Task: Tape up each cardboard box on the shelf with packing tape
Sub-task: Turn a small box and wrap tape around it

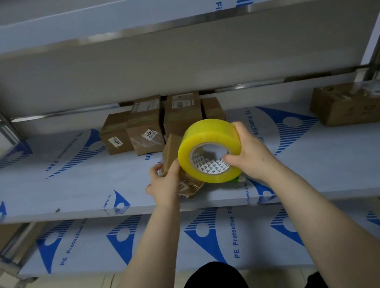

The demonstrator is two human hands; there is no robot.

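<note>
Fingers [232,159] of right hand [251,152] wrap tape roll [208,138], left hand [165,182] grips small box [172,149] near front shelf [66,188] edge.

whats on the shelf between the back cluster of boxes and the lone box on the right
Nothing: the head view shows only bare, film-covered shelf between the cluster and the lone box.

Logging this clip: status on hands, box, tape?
Left hand grips small box on shelf. Right hand holds tape roll beside it. Nothing blocking; other boxes sit behind.
</note>
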